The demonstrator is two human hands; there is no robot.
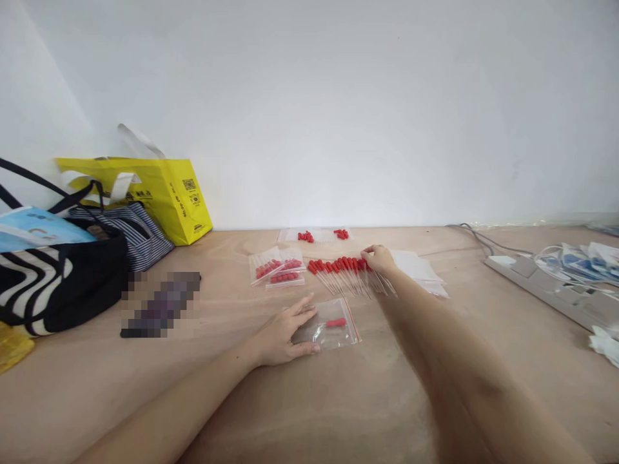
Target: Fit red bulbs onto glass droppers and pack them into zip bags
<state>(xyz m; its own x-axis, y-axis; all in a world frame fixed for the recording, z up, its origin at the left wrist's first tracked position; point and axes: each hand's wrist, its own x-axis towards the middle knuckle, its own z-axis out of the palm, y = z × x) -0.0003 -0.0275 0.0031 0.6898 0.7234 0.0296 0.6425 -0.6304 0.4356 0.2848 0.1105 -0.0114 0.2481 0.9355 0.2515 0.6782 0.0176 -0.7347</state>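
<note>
My left hand (286, 332) rests with spread fingers on the left part of a clear zip bag (322, 336). A red-capped piece (336, 322) lies in that bag, near its red-striped edge. Farther back, my right hand (378, 259) has its fingers together at the right end of a row of red-headed thin sticks (343, 264); what the fingertips hold, if anything, is hidden. Filled bags with red pieces (285, 276) lie left of the row. Behind, near the wall, is a clear bag (322, 237) with two clusters of red pieces.
White bags (418, 269) lie right of my right hand. A power strip (536, 290) with cables is at the right. At the left stand a yellow bag (181, 200), a striped pouch (145, 235) and a black bag (97, 277), with a blurred dark object (162, 306) beside them.
</note>
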